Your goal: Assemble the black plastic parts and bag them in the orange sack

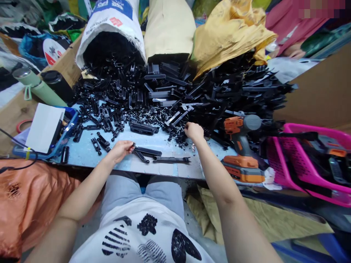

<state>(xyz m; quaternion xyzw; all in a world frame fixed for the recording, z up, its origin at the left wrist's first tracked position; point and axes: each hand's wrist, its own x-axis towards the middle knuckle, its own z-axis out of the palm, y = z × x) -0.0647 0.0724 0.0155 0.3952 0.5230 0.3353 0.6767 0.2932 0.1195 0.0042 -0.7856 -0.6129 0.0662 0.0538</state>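
Observation:
My left hand is closed on the end of a long black plastic part that lies on the light blue table. Another black strip lies just to its right, near the table's front edge. My right hand reaches into the edge of a big heap of black plastic parts, its fingers curled down among small pieces; what they grip is hidden.
An orange cordless drill stands right of my right hand. A pink basket with parts sits further right. Open sacks spill parts at the back. A blue tray with a white card and bottles are left.

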